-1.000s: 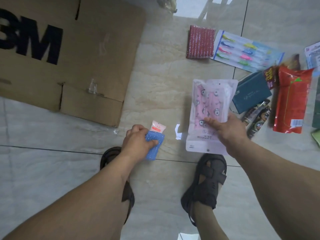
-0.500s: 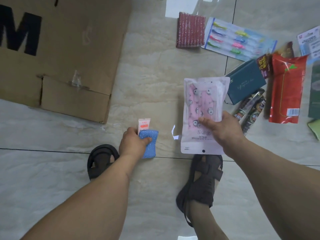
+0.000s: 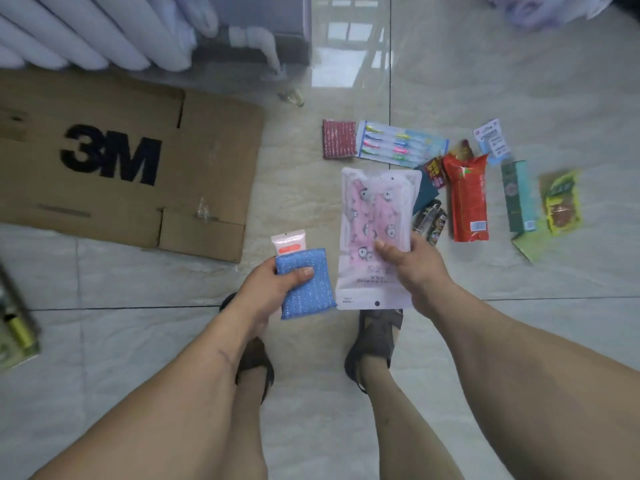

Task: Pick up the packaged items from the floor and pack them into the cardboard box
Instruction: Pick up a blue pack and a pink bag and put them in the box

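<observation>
My left hand grips a blue sponge pad together with a small pink-and-white packet that sticks out behind it. My right hand holds a large pink packet of patterned masks, thumb on its front, lifted above the floor. The flattened cardboard box printed "3M" lies on the tiles at the left. More packaged items lie on the floor at the right: a red scrub pad, a toothbrush pack and a red pouch.
Further right lie a teal box, a yellow-green snack bag, a small blue card and dark sachets. A white radiator stands behind the box. My sandalled feet are below the hands. Another object lies at the left edge.
Both hands have risen from the floor with their items, and the view has pulled back and tilted up. The radiator and more of the box and items now show.
</observation>
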